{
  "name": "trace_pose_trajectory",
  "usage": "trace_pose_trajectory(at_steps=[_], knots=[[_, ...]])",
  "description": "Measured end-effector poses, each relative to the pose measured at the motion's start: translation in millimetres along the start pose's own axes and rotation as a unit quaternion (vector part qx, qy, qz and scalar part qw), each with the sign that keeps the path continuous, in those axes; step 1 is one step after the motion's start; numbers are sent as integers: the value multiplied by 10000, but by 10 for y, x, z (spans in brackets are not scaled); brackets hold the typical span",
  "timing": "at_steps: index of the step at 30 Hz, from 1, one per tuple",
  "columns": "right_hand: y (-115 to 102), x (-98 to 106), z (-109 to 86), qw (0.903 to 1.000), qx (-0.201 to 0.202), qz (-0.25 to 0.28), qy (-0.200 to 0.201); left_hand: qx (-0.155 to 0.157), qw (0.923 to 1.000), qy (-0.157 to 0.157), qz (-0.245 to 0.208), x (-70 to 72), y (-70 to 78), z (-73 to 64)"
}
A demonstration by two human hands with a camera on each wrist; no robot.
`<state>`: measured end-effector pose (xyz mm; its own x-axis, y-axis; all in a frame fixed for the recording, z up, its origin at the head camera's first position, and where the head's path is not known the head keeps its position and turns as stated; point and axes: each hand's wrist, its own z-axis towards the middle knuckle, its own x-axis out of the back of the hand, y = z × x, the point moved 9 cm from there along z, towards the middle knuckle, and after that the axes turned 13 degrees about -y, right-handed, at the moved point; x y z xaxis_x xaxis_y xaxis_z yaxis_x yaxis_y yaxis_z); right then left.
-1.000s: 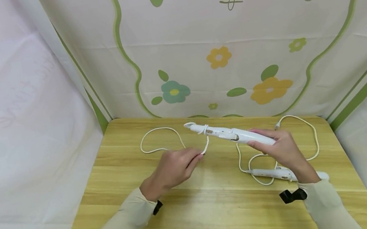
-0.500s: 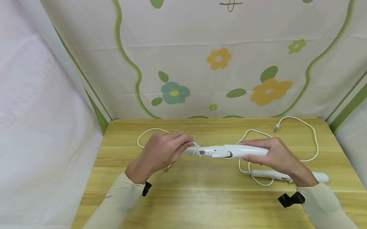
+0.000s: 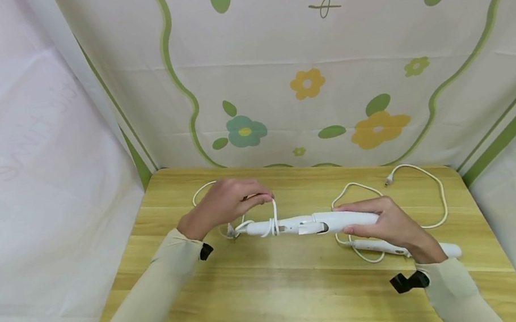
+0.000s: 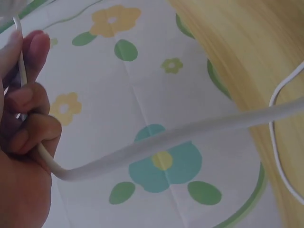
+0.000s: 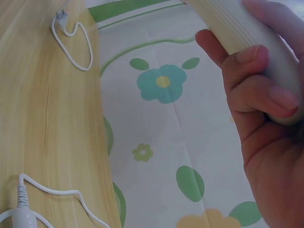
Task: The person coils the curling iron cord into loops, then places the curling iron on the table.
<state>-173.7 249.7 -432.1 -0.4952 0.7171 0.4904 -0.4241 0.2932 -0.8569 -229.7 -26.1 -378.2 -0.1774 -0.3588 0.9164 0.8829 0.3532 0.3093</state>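
My right hand [image 3: 395,223] grips one end of a white hair straightener [image 3: 300,225], held level above the table. In the right wrist view, fingers curl round the straightener's ribbed white body [image 5: 251,38]. At its other end, a white cord [image 3: 275,212] is looped around the body. The left hand [image 3: 224,204] holds this cord up above the loops, pulled taut. Seen from the left wrist, the cord [image 4: 156,147] runs through curled fingers [image 4: 40,130] and trails off to the right. A plug [image 3: 230,231] shows beneath the left hand.
A second white hair straightener [image 3: 379,245] lies on the wooden table [image 3: 263,309], partly behind the right wrist. Its cord [image 3: 442,192] curves to a plug [image 3: 388,180] near the back edge. A flower-printed cloth [image 3: 267,67] hangs behind the table.
The straightener has come down and turned nearly level. My left hand has risen and moved slightly left with the cord, which now stretches up from the loops.
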Motion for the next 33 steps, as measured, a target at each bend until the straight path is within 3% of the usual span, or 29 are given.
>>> trace_pose_trajectory(at_steps=[3,8,13,17,23,26,33], knots=[[-31,2,-5,10000,41,13,-27,175,9960,-351,-804,-122,-113,17],[-82,17,-15,9999,132,105,-13,448,9802,-758,-1771,-356,-201,35],[-90,85,-46,9986,304,395,170,552,9616,-713,-2591,-506,-182,22],[-67,162,-73,9964,321,662,411,526,9638,-236,-2603,-546,-127,2],[-52,232,-74,9928,223,898,756,1034,9592,268,-2618,-679,-108,-12],[-22,252,-68,9902,23,1032,943,1116,9600,465,-2524,-706,-65,-6],[33,282,-61,9871,-275,981,1232,1413,9667,514,-2069,-759,11,-9]])
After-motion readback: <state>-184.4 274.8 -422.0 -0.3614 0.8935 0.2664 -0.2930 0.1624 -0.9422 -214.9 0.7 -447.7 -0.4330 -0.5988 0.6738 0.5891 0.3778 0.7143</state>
